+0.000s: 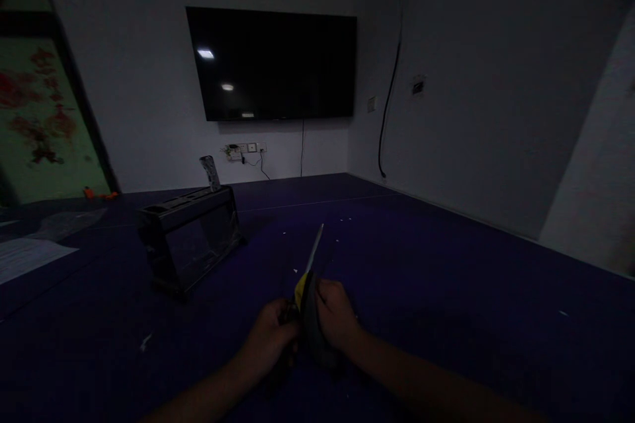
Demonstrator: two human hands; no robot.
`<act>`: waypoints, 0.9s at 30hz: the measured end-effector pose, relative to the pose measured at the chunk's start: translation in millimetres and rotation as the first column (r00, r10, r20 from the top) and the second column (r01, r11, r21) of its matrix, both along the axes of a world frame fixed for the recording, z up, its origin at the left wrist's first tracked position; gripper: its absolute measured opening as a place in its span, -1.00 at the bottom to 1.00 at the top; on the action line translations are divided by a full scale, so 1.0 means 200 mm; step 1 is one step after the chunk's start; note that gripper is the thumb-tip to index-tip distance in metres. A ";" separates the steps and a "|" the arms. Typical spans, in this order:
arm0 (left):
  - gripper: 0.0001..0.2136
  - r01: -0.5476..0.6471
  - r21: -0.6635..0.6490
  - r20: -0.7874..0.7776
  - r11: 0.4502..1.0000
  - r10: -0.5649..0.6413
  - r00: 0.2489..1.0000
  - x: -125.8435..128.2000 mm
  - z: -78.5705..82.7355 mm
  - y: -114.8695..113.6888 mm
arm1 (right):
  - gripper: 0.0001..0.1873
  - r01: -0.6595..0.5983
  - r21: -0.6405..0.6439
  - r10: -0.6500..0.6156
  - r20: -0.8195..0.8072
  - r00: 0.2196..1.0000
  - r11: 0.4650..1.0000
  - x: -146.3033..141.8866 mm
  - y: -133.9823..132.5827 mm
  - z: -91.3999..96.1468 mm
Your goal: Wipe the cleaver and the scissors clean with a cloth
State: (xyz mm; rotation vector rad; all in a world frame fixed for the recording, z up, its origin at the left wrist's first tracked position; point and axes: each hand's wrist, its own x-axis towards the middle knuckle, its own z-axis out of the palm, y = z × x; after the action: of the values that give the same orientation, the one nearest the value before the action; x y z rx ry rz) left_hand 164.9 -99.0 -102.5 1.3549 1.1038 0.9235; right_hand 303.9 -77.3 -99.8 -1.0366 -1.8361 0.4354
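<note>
Near the lower middle, my left hand is closed round the dark handle of a knife, whose narrow blade points up and away from me. A grey and yellow cloth is bunched over the lower part of the blade, just above the handle. My right hand grips this cloth from the right, its fingers partly hidden behind it. To the left a black knife stand with clear sides stands upright, and one patterned handle sticks out of its top.
The dark blue surface carries small white scraps. White paper and clear plastic film lie at the far left, with an orange item behind. A television hangs on the back wall; a black cable dangles at the right.
</note>
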 end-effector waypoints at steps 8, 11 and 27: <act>-0.85 0.000 0.002 -0.029 1.000 0.000 1.000 0.00 0.01 0.00 | -0.60 0.009 -0.002 -0.009 0.015 1.000 1.000 0.00 0.00 0.00; -0.85 -0.002 -0.002 -0.030 1.000 0.002 1.000 0.00 0.01 -0.01 | -0.62 0.003 -0.007 -0.003 0.019 1.000 1.000 0.00 0.00 0.00; -0.83 0.018 -0.005 -0.024 1.000 -0.018 1.000 0.00 0.01 0.00 | -0.61 0.027 -0.029 -0.026 0.024 0.999 0.999 0.00 0.01 -0.01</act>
State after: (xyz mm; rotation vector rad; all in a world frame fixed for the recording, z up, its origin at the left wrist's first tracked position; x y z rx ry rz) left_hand 165.3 -99.3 -101.1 1.3730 1.1096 0.8931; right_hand 303.7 -74.9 -101.7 -1.0889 -1.8397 0.4376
